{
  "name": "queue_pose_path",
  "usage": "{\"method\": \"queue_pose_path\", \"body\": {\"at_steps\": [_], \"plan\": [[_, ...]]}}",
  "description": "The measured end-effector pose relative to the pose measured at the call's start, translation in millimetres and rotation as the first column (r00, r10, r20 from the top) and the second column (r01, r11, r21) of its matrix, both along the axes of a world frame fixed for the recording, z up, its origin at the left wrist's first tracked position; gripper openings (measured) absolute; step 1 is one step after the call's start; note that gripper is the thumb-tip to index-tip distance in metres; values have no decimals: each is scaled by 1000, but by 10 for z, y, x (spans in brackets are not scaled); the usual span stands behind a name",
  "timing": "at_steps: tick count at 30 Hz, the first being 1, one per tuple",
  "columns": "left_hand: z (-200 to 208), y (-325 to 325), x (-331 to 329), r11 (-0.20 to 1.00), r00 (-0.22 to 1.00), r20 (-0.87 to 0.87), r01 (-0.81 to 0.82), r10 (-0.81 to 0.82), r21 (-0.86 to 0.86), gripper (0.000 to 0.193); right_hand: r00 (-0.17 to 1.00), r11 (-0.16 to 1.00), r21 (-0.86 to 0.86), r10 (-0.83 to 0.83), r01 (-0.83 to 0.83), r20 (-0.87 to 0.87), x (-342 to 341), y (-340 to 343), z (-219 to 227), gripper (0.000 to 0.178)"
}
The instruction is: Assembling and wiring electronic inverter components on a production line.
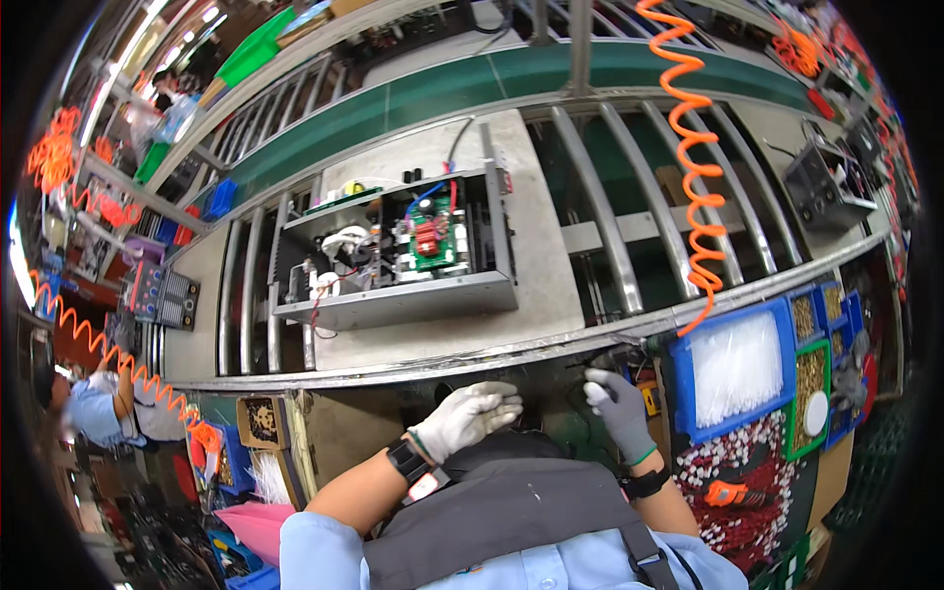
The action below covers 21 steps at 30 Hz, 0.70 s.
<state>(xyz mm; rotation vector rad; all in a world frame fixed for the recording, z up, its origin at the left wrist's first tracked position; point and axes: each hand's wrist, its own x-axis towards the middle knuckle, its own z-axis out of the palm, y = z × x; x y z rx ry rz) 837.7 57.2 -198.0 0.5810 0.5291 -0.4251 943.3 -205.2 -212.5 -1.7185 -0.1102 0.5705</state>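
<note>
My left hand (pixel 468 420), in a white glove, hovers in front of my apron with its fingers stretched out and nothing in it. My right hand (pixel 621 411), in a grey glove with pale fingertips, is near the bench's front edge. Its fingers are slightly bent and apart, and I see nothing held. Beyond both hands an open metal chassis (pixel 393 302) lies on a pale board (pixel 536 265) on the roller line. Inside it sit a green circuit board (pixel 447 258) with a red component, white connectors and wires. A thin red wire hangs over its front wall.
On the right are a blue bin (pixel 733 369) of white strips, a green-rimmed tray (pixel 808 398) of small parts, heaped red-and-white wires (pixel 728 462) and an orange-handled tool (pixel 733 494). An orange coiled hose (pixel 700 187) hangs over the rollers. Another person (pixel 98 408) works at far left.
</note>
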Motion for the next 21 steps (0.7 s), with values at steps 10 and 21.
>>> {"method": "queue_pose_path", "body": {"at_steps": [10, 21], "plan": [[293, 791, -386, 976, 1000, 24, -4, -2, 219, 32, 764, 801, 188, -429, 568, -482, 607, -219, -1979, 9], [808, 1878, -25, 917, 929, 332, 19, -163, 397, 44, 871, 802, 591, -230, -83, 434, 143, 1037, 1540, 55]]}}
